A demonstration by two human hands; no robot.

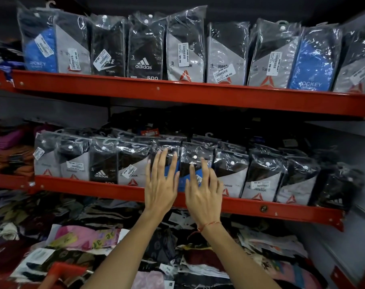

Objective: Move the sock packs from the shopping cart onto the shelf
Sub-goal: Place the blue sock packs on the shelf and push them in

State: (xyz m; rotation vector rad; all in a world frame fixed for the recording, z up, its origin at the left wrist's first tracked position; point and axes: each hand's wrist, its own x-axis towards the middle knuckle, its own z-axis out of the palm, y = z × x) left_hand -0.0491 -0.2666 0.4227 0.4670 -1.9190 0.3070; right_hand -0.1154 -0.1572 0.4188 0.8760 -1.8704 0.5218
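Observation:
Sock packs in clear plastic stand upright in a row on the middle red shelf (106, 187). Two blue-and-black packs (187, 163) stand at its centre. My left hand (161, 180) lies flat against the left blue pack, fingers spread. My right hand (203, 188) rests on the right blue pack with fingers apart, a red thread around its wrist. Neither hand grips anything. A second row of sock packs (145, 46) fills the upper red shelf (177, 91). A red edge of the shopping cart (62, 270) shows at the bottom left.
Loose folded garments and printed fabrics (83, 238) lie piled below the middle shelf. Stacked purple and orange cloth (10, 151) sits at the left. A grey wall (356, 142) closes the right side. Dark packs (342, 184) lean at the row's right end.

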